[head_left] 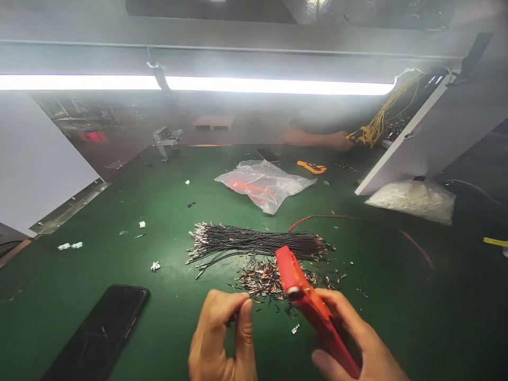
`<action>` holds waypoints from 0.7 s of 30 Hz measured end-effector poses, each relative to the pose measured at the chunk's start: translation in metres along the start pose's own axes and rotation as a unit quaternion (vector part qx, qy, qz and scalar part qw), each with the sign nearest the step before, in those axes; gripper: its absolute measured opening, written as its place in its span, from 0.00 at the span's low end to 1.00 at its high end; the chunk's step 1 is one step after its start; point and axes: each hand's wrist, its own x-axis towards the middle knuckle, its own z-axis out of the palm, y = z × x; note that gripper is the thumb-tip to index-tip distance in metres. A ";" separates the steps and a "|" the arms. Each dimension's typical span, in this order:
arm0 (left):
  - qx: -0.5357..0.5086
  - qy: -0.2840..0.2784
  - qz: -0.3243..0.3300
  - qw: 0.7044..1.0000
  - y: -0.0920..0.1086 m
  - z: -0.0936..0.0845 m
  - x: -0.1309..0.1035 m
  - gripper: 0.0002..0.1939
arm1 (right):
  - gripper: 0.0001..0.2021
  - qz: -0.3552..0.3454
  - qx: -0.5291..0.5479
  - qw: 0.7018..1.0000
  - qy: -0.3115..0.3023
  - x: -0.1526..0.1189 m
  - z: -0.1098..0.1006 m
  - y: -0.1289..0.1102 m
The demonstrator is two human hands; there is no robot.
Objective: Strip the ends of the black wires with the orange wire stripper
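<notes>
1. Phone is lying toward the desk's left edge.
2. Left hand is pinching thumb to finger; can't tell if anything's in there.
3. Black wires are lying well in from the desk's left and far edges, scraps sitting nearside; a careless sweep could be mixing them.
4. Right hand is gripping the red tool; tbh, drifting too close could be nipping left fingertips.
</notes>
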 end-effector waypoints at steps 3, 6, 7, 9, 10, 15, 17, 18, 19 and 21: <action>0.003 -0.027 0.085 0.996 -0.006 -0.011 0.012 0.15 | 0.27 -0.111 -0.202 0.973 0.032 0.009 -0.009 -0.003; 0.067 -0.137 0.209 0.966 -0.011 -0.021 0.020 0.22 | 0.27 -0.255 -0.295 0.920 -0.030 0.013 -0.009 -0.002; 0.091 -0.162 0.236 0.954 -0.013 -0.023 0.021 0.23 | 0.25 -0.283 -0.309 0.907 -0.040 0.014 -0.007 -0.002; 0.124 -0.185 0.251 0.942 -0.013 -0.022 0.021 0.20 | 0.23 -0.307 -0.337 0.889 -0.046 0.014 -0.003 -0.001; 0.132 -0.179 0.243 0.944 -0.013 -0.021 0.020 0.17 | 0.22 -0.308 -0.354 0.882 -0.045 0.013 -0.001 -0.001; 0.152 -0.144 0.252 0.945 -0.008 -0.017 0.021 0.16 | 0.17 -0.334 -0.438 0.834 -0.034 0.013 0.003 0.004; 0.169 -0.155 0.290 0.929 -0.010 -0.018 0.021 0.16 | 0.07 -0.357 -0.453 0.817 -0.016 0.014 0.007 0.007; 0.174 -0.149 0.299 0.926 -0.011 -0.018 0.020 0.15 | 0.10 -0.365 -0.453 0.813 0.000 0.014 0.009 0.008; 0.176 -0.145 0.306 0.924 -0.013 -0.017 0.019 0.13 | 0.13 -0.369 -0.449 0.813 0.019 0.014 0.012 0.010; 0.181 -0.146 0.316 0.920 -0.018 -0.015 0.015 0.11 | 0.16 -0.369 -0.437 0.819 0.048 0.015 0.017 0.012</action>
